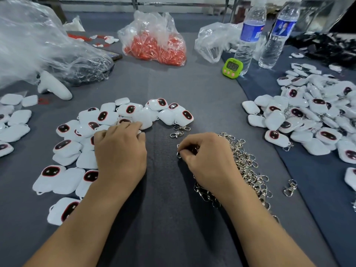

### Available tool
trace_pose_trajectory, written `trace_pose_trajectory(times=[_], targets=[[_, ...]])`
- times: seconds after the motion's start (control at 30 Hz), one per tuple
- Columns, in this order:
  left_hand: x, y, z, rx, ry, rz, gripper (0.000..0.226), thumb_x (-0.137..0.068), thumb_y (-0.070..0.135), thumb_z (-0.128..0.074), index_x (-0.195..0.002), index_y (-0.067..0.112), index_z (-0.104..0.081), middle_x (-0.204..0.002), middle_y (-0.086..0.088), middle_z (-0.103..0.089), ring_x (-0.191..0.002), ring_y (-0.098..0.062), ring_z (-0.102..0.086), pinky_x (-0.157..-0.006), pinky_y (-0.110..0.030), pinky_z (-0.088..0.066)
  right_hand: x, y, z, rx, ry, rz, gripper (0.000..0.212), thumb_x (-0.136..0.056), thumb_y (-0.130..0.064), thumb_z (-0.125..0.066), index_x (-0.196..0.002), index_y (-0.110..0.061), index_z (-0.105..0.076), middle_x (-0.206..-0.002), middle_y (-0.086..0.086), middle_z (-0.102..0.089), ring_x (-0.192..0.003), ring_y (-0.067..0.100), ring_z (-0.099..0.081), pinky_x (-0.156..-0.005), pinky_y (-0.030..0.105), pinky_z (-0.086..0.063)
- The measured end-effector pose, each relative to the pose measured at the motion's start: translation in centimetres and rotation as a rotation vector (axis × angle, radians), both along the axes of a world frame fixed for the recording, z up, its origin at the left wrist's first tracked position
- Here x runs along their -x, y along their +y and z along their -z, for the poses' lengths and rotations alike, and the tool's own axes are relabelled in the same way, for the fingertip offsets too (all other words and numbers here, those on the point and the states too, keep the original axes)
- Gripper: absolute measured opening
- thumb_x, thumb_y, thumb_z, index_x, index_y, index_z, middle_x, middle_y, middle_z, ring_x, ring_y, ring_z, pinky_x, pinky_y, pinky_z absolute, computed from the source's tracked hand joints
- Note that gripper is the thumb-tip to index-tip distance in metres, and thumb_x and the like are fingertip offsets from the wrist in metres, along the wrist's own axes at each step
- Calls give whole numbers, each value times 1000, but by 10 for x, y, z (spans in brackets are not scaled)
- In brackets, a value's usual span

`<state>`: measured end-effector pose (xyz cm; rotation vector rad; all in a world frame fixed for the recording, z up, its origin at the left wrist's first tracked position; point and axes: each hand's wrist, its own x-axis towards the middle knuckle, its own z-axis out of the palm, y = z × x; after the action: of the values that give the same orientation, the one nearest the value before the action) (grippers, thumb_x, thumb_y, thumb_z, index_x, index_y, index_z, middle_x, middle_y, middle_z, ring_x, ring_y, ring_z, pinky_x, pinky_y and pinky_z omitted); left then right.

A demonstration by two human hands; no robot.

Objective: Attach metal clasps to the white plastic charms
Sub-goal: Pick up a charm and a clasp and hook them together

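White plastic charms [107,117] with dark red-rimmed ovals lie scattered in an arc at the centre left. My left hand [120,149] reaches into them, its fingers curled over a white charm [143,124] at the arc's inner edge. A heap of silver metal clasps [246,166] lies at the centre right. My right hand [207,157] rests on that heap and pinches one clasp [179,154] at its left edge. Two loose clasps [178,132] lie between my hands and the charms.
A big pile of charms with clasps on them [316,120] fills the right side. Behind stand two water bottles [248,35], a green timer [232,68], a bag of red cords [156,43], clear plastic bags [28,45] and a white controller [54,85].
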<state>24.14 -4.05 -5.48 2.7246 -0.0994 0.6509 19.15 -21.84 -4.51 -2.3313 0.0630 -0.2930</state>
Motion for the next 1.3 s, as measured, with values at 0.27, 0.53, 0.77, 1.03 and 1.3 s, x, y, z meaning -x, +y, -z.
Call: trace_pose_trajectory(times=[0.27, 0.53, 0.77, 1.03, 1.3], targets=[[14, -15, -10, 787, -37, 270, 15, -94, 22, -69, -96, 34, -77, -79, 21, -73, -68, 2, -66, -70, -19, -52, 1, 1, -2, -219, 52, -10, 14, -82, -12, -77, -84, -24, -82, -70, -17, -75, -65, -5, -70, -64, 16, -56], [11, -19, -13, 1303, 254, 354, 28, -86, 0, -74, -81, 27, -80, -82, 3, -78, -73, -9, -73, -61, -22, -58, 0, 6, -4, -262, -40, 26, 36, -83, -29, -78, -118, -37, -70, -87, -16, -76, -67, 0, -63, -66, 16, -49], [22, -23, -2, 353, 336, 394, 55, -81, 38, -80, -132, 42, -60, -116, 25, -66, -105, 7, -59, -95, -13, -40, -10, -1, -1, -663, -97, 180, 8, -88, -19, -63, -92, -20, -70, -69, 3, -73, -57, 19, -60, -58, 41, -49], [21, -21, -1, 356, 273, 487, 17, -82, 25, -80, -95, 35, -80, -95, 21, -72, -91, 3, -64, -83, -11, -44, -11, -6, -3, -807, -63, 160, 26, -78, 10, -62, -81, -15, -54, -78, 12, -75, -61, 21, -65, -57, 36, -51], [19, -20, -3, 755, 254, 270, 35, -81, 14, -81, -106, 38, -76, -78, 23, -74, -72, 6, -69, -74, -11, -52, -4, 2, -7, -678, -33, 6, 23, -72, 3, -69, -79, -19, -74, -69, 5, -64, -65, 13, -53, -60, 34, -41]])
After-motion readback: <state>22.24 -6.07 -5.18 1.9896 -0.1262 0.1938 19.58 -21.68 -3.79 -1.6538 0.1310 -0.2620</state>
